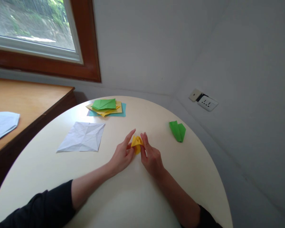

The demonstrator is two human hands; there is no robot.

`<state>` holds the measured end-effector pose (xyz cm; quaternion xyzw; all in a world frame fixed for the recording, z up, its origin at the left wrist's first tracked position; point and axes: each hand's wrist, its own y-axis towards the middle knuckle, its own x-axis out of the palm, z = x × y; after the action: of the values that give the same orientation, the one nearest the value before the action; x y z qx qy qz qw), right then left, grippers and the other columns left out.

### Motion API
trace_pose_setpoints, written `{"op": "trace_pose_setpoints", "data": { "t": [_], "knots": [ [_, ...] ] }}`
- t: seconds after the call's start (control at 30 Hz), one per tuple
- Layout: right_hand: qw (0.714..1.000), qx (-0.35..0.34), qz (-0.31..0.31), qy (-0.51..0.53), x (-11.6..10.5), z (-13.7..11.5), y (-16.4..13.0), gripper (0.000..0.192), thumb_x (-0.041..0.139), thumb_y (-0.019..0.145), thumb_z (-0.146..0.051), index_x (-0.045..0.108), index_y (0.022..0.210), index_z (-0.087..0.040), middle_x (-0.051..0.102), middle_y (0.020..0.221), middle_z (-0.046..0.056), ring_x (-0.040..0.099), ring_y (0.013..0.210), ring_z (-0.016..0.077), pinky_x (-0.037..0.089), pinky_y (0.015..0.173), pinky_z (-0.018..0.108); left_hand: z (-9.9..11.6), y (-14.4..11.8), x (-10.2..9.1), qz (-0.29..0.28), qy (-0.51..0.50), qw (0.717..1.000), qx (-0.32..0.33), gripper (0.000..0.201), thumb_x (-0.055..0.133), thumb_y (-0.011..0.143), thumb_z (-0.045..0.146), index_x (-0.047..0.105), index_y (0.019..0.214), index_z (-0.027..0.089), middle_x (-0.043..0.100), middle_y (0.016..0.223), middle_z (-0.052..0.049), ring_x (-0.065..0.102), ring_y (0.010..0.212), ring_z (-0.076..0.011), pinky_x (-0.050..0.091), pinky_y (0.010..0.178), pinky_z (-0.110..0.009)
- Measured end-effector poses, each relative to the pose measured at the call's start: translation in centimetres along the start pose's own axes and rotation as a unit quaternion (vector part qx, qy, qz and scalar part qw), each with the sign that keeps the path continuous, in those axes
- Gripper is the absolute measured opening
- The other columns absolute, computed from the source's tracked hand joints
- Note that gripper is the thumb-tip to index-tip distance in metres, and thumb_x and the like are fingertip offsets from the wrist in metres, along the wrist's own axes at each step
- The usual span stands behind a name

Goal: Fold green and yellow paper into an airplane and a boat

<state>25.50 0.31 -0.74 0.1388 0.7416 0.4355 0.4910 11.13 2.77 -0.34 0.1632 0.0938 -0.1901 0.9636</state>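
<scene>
Fingers of left hand [120, 155] and right hand [151, 158] pinch small yellow folded paper [136, 143] from both sides, mid-table [123, 196]. Likely light, thin, easily creased; best gripped at folded edges.

Dark sleeves, probably black, pushed up near elbows; forearms bare; hands [137, 156] ungloved.

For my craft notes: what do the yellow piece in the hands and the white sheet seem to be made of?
Yellow piece: thin matte paper, judging by its sharp folds; both hands, left hand and right hand, pinch it. White sheet: paper too, likely, flat with a grid of creases.
</scene>
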Motion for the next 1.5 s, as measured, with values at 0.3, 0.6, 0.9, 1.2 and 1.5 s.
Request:
{"op": "trace_pose_setpoints", "data": {
  "t": [0.3, 0.6, 0.9, 1.2, 1.5],
  "knots": [
    [0.999, 0.017, 0.040, 0.032, -0.1, 0.3, 0.2, 0.063, 0.042, 0.087, -0.008, 0.018, 0.143, -0.025, 0.062, 0.117, 0.010, 0.069, 0.068, 0.0159, 0.058, 0.061, 0.025, -0.5, -0.1, -0.2, 0.018, 0.104, 0.994, 0.007, 0.043, 0.038, 0.087, 0.022, 0.047, 0.130, 0.020, 0.066, 0.073, 0.001, 0.052, 0.052, -0.0081, 0.043, 0.055, -0.018],
    [0.973, 0.097, 0.095, 0.189, 0.2, 0.2, -0.1, 0.070, 0.054, 0.080, -0.006, 0.026, 0.139, -0.033, 0.069, 0.105, -0.001, 0.067, 0.092, 0.0167, 0.058, 0.080, 0.034, -0.8, 0.0, -0.4, 0.020, 0.039, 0.998, 0.036, 0.038, 0.040, 0.086, 0.020, 0.058, 0.119, 0.019, 0.070, 0.098, -0.004, 0.064, 0.077, -0.0133, 0.049, 0.070, -0.023],
    [0.956, 0.124, 0.097, 0.246, 0.2, 0.2, 0.1, 0.069, 0.060, 0.078, -0.011, 0.031, 0.137, -0.034, 0.072, 0.097, -0.003, 0.066, 0.097, 0.0179, 0.054, 0.087, 0.040, -0.6, 0.3, -0.4, 0.053, -0.021, 0.998, 0.033, 0.036, 0.044, 0.080, 0.015, 0.065, 0.108, 0.019, 0.069, 0.107, -0.003, 0.065, 0.096, -0.0168, 0.051, 0.081, -0.026],
    [0.954, 0.133, 0.080, 0.258, 0.0, 0.4, -0.1, 0.073, 0.067, 0.076, -0.019, 0.030, 0.137, -0.035, 0.071, 0.098, -0.003, 0.058, 0.109, 0.0205, 0.048, 0.094, 0.043, -0.3, 0.2, -0.3, 0.068, -0.060, 0.996, 0.010, 0.029, 0.051, 0.079, 0.021, 0.068, 0.102, 0.016, 0.072, 0.096, -0.007, 0.066, 0.084, -0.0169, 0.052, 0.071, -0.024],
    [0.953, 0.132, 0.079, 0.259, 0.1, 0.7, -0.5, 0.058, 0.061, 0.080, -0.021, 0.040, 0.133, -0.031, 0.071, 0.100, -0.001, 0.060, 0.105, 0.0215, 0.053, 0.091, 0.039, 1.0, 0.1, -0.6, 0.030, -0.136, 0.990, -0.013, 0.033, 0.062, 0.074, 0.036, 0.068, 0.098, 0.012, 0.071, 0.093, -0.011, 0.064, 0.070, -0.0156, 0.050, 0.059, -0.023]
  ]
}}
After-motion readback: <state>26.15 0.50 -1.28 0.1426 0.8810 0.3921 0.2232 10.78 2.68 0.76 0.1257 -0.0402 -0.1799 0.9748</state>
